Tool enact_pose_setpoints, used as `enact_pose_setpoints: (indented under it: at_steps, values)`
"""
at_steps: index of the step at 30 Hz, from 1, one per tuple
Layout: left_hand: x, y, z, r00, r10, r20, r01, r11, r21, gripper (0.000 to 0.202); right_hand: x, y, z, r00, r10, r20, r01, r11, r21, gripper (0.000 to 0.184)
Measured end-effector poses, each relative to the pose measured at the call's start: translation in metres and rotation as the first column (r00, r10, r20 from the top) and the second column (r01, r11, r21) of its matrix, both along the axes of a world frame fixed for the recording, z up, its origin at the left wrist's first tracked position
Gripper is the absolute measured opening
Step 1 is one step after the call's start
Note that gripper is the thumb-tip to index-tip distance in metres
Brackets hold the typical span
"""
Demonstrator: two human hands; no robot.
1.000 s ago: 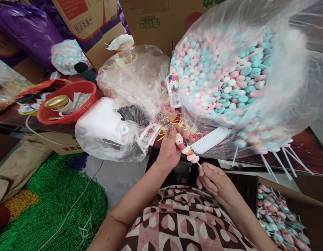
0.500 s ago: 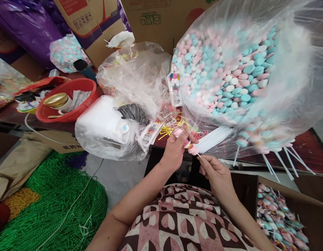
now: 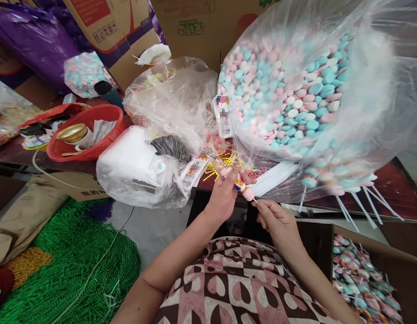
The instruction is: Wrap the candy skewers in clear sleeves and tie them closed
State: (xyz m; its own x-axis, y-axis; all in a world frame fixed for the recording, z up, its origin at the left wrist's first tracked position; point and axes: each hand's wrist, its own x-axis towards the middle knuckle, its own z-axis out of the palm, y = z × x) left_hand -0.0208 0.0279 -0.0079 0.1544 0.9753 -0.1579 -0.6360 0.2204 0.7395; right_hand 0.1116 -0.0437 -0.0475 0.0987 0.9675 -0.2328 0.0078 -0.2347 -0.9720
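My left hand (image 3: 223, 198) is closed around the top of a candy skewer (image 3: 244, 189) of pink and white sweets, at the table's front edge. My right hand (image 3: 274, 220) pinches the thin white stick at the skewer's lower end. Just beyond the hands lie a bundle of white sticks (image 3: 274, 177), yellow twist ties (image 3: 217, 168) and small printed labels (image 3: 193, 173). A huge clear bag of pink, blue and white candies (image 3: 289, 94) bulges over the table above them, with finished candy sticks (image 3: 333, 186) poking out beneath it.
A red basket (image 3: 90, 130) holding a gold lid sits at the left, next to a white plastic bag (image 3: 134, 166) and a crumpled clear bag (image 3: 174, 99). Cardboard boxes (image 3: 120, 31) stand behind. Green netting (image 3: 66, 265) lies on the floor. A carton of wrapped candies (image 3: 363, 283) is at lower right.
My left hand has slid up over the skewer's top pieces, covering the white figure candy. My right hand has risen a little, and both hands now sit closer to the table edge.
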Motion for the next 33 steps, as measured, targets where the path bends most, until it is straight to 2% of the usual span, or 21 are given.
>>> enact_pose_setpoints:
  at_steps: [3,6,8,12,16,19,21,23,25,27,30,33]
  values:
    - [0.0,-0.005,-0.005,0.999,-0.034,0.009,0.034,0.999,-0.021,0.033,-0.002,-0.001,0.004,0.99,0.046,-0.136,-0.057,0.995,-0.076,0.036]
    - [-0.008,-0.004,-0.004,0.993,-0.076,0.089,0.078,0.997,-0.019,0.035,-0.003,-0.001,0.003,0.948,0.081,-0.309,-0.127,0.983,-0.131,0.035]
    - [-0.013,0.0,0.0,0.99,-0.066,0.126,0.065,0.998,0.009,0.037,-0.001,-0.001,0.001,0.94,0.083,-0.33,-0.132,0.983,-0.13,0.034]
    - [-0.016,0.01,0.005,0.991,0.044,0.125,-0.04,0.999,-0.033,0.028,0.003,0.0,-0.003,0.98,0.053,-0.19,-0.068,0.995,-0.073,0.032]
    - [-0.012,0.014,0.001,0.974,0.128,0.187,-0.106,0.987,-0.123,0.02,0.004,0.0,-0.003,1.0,0.03,-0.006,-0.03,0.999,0.019,0.028]
    - [-0.01,0.015,-0.003,0.97,0.152,0.188,-0.138,0.986,-0.09,0.021,0.003,-0.003,-0.001,0.997,0.022,0.072,-0.024,0.999,0.03,0.028]
    - [-0.009,0.014,-0.004,0.979,0.135,0.151,-0.132,0.991,-0.031,0.024,0.002,-0.004,0.001,0.998,0.054,-0.022,-0.055,0.998,-0.035,0.03]
    - [-0.008,0.012,-0.004,0.988,0.11,0.111,-0.112,0.994,0.011,0.028,0.002,-0.004,0.003,0.97,0.089,-0.228,-0.118,0.987,-0.114,0.03]
    - [-0.008,0.01,-0.003,0.993,0.085,0.085,-0.087,0.996,0.018,0.031,0.002,-0.002,0.006,0.89,0.107,-0.444,-0.196,0.967,-0.162,0.028]
    - [-0.008,0.008,-0.002,0.996,0.063,0.07,-0.063,0.998,0.002,0.033,0.001,0.0,0.008,0.802,0.114,-0.587,-0.269,0.945,-0.184,0.026]
    - [-0.007,0.008,-0.002,0.997,0.045,0.065,-0.045,0.999,-0.005,0.034,-0.001,0.001,0.009,0.752,0.117,-0.649,-0.314,0.929,-0.196,0.026]
    - [-0.008,0.009,-0.003,0.995,0.069,0.068,-0.068,0.998,-0.003,0.031,-0.002,-0.001,0.006,0.836,0.117,-0.537,-0.241,0.956,-0.167,0.026]
